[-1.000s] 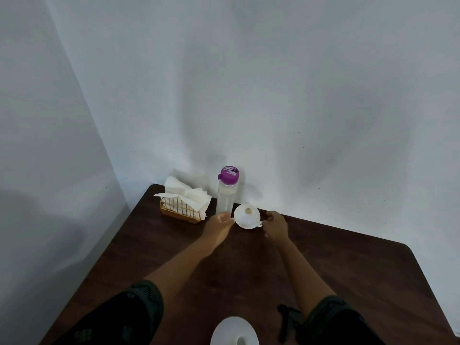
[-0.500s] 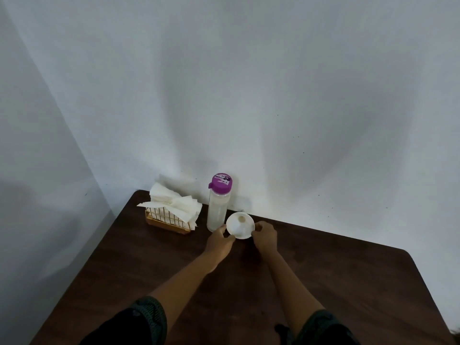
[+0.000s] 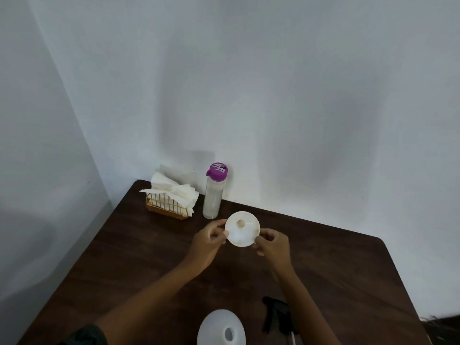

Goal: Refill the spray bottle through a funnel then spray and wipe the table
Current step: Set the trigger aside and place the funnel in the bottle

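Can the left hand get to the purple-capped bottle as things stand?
Probably yes, once freed: the left hand pinches the funnel together with the right hand, and the purple-capped bottle stands just beyond it, with only bare table between.

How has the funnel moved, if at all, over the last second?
Yes. The funnel has come away from the purple-capped bottle, toward the person.

The left hand (image 3: pixel 209 241) and right hand (image 3: pixel 272 245) pinch opposite rims of a white funnel (image 3: pixel 242 232) with their fingers (image 3: pixel 219 224), its wide mouth facing the camera over the dark surface (image 3: pixel 348 270). Behind it by the wall stand a purple-capped bottle (image 3: pixel 214 195) and, just left, a wire holder of paper napkins (image 3: pixel 171 197). At the near edge stands the white spray bottle (image 3: pixel 221 329), neck open, a black trigger head (image 3: pixel 276 317) beside it
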A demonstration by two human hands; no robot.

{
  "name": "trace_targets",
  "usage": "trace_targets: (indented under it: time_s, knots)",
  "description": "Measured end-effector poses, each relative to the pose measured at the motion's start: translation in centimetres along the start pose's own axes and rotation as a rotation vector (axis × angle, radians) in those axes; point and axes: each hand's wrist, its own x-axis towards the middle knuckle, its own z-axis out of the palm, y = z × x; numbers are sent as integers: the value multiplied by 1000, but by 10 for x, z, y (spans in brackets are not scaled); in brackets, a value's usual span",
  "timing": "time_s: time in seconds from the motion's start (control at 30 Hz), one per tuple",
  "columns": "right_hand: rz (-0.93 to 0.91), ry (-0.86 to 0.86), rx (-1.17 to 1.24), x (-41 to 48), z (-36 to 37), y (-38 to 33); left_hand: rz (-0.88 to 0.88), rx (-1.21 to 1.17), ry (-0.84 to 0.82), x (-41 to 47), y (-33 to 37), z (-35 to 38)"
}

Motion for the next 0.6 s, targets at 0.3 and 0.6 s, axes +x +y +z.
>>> trace_targets:
  time_s: [0.3, 0.6]
  knots:
    - [-61, -100, 178, -117, -40, -18, 60, -26, -23, -110, 34, -21]
    - [20, -181, 321, -186, -55, -17, 64, -87, -45, -172, 35, -28]
